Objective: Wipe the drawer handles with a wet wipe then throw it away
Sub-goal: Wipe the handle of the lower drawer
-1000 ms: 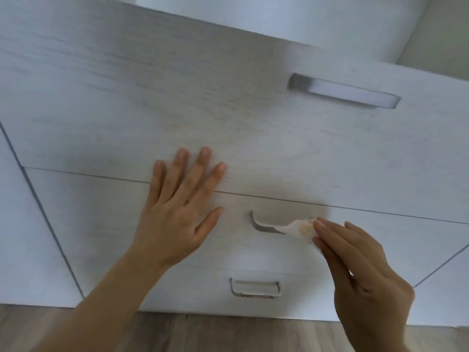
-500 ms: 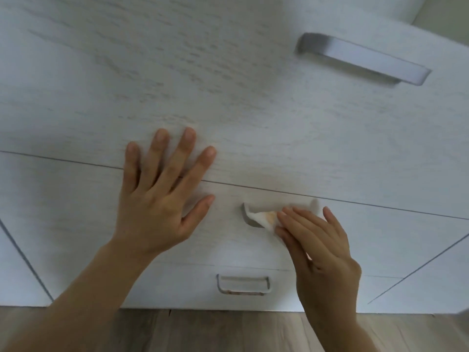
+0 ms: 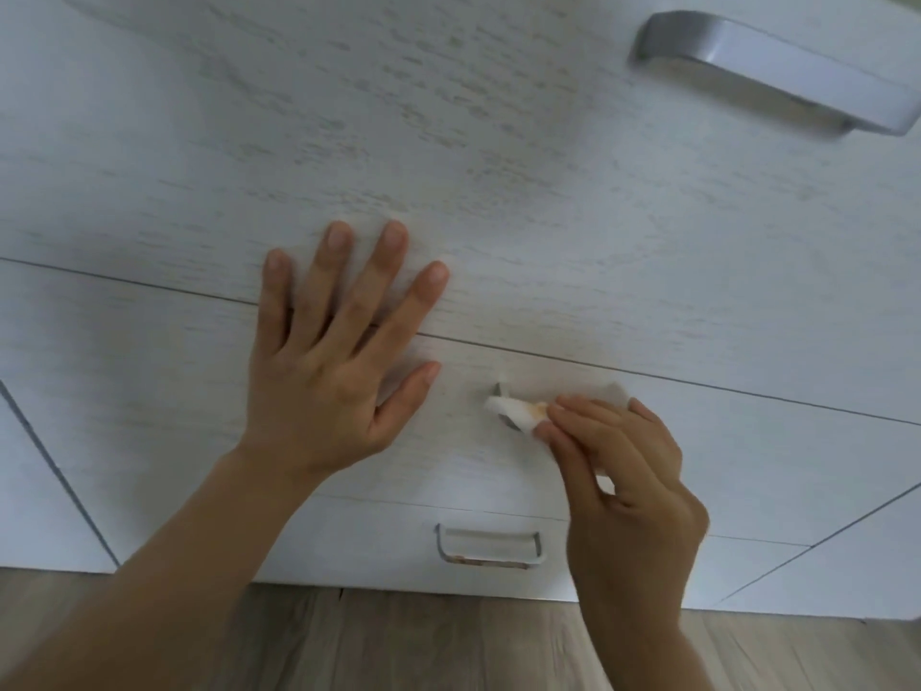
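Pale wood-grain drawer fronts (image 3: 548, 216) across nearly the whole view, with a strip of grey-brown plank floor (image 3: 398, 640) along the 6 o'clock edge. At 9 o'clock of centre, left hand (image 3: 329, 381) spread wide, palm flat against the fronts, fingers laid across the seam between the top and middle drawers, thumb pointing toward 3 o'clock. Holds nothing. At 4 to 5 o'clock of centre, right hand (image 3: 623, 481) with fingertips bunched, pinching a folded white wet wipe (image 3: 513, 411) and pressing it onto the middle handle (image 3: 500, 390). Wipe at 3 o'clock of the left thumb, near it but apart, stained orange-brown beside the fingertips, free end poking toward 9 o'clock over the handle's left end. Only that left end showing; rest hidden under wipe and fingers. At 1 to 2 o'clock, top handle (image 3: 777, 67), a silver-grey bar, blurred. At 6 o'clock, just above the floor, bottom handle (image 3: 488, 546), untouched, with rust-coloured specks along its lower edge.
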